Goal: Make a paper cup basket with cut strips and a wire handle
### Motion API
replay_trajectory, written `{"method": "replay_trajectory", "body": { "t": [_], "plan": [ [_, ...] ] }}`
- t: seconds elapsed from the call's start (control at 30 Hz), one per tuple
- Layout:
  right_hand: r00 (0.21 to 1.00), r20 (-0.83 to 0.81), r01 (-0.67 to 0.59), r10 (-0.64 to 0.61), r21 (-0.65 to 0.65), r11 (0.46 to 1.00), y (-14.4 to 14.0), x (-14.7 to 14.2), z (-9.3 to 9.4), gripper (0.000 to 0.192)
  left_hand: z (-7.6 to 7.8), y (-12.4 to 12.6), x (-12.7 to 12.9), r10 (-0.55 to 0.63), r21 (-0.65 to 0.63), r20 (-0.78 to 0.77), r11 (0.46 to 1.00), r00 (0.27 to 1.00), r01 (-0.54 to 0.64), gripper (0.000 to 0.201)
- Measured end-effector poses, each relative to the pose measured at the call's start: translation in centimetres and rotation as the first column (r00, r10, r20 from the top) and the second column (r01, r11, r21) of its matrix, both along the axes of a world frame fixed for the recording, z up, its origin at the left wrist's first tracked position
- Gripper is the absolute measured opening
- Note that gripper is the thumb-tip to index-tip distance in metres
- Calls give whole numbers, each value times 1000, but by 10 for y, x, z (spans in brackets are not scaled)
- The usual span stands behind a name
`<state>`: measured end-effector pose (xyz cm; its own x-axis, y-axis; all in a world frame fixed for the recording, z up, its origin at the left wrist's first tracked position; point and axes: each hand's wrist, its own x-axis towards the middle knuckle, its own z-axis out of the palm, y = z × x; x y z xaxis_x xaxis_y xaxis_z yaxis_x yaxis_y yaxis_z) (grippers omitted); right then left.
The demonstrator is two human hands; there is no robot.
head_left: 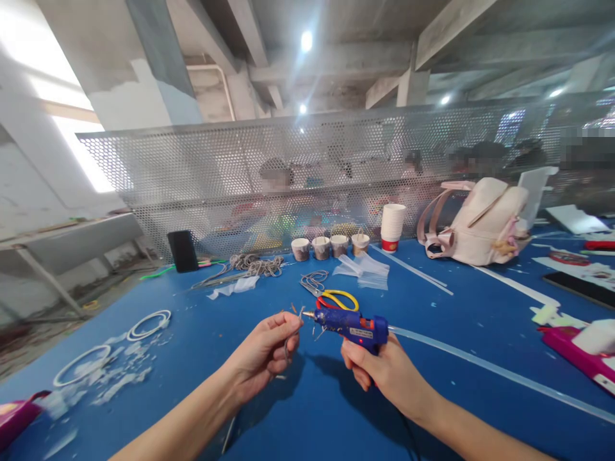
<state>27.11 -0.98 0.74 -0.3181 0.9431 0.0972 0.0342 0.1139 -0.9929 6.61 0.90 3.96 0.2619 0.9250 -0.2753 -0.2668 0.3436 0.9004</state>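
My right hand is wrapped round the handle of a blue hot glue gun. A long translucent glue stick runs out of its back end to the right. Between the thumb and fingers of my left hand is a thin grey cord, its upper end close to the gun's nozzle; whether they touch I cannot tell. Thin glue strands hang below the nozzle. Just beyond the gun lie scissors with yellow and red handles, partly hidden by it, beside a small grey cord loop.
On the blue table are a cord bundle, a phone, paper cups, stacked cups, clear sheets and a pink backpack. White rings and glue scraps lie left. A perforated metal screen stands behind.
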Motion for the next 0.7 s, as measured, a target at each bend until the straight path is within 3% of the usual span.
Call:
{"method": "replay_trajectory", "body": {
  "t": [0.7],
  "plan": [
    [999,25,-22,21,26,999,-2,0,7,39,-2,0,1,-3,4,8,1000,1000,3,37]
  ]
}}
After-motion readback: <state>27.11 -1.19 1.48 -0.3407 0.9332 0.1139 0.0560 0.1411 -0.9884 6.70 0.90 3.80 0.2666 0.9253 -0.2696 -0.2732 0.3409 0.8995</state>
